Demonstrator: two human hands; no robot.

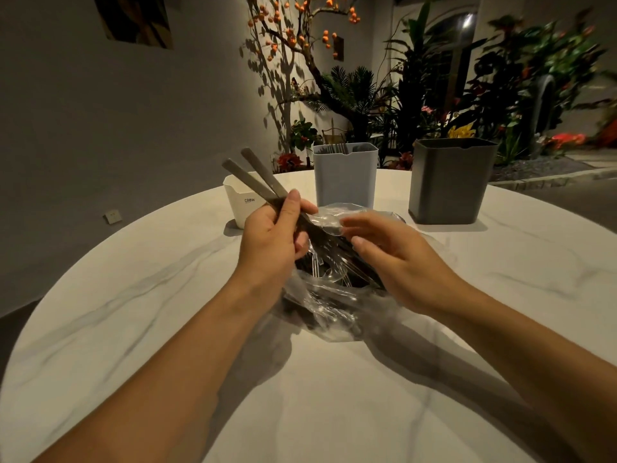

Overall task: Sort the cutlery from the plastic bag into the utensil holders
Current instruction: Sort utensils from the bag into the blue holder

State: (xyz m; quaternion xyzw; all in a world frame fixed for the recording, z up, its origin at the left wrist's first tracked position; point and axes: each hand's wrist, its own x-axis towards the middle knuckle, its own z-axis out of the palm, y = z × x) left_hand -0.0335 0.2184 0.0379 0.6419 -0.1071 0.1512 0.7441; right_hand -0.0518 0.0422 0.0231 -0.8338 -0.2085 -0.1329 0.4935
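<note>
Left hand (272,235) pinching two cutlery handles (252,177), right hand (394,259) pinching the plastic bag (329,295) rim on the bench (133,329).

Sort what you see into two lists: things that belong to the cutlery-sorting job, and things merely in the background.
Job: plastic bag; two metal handles in left hand; right hand; white holder; blue holder; grey holder.

Background: plants; wall picture; wall socket.
</note>
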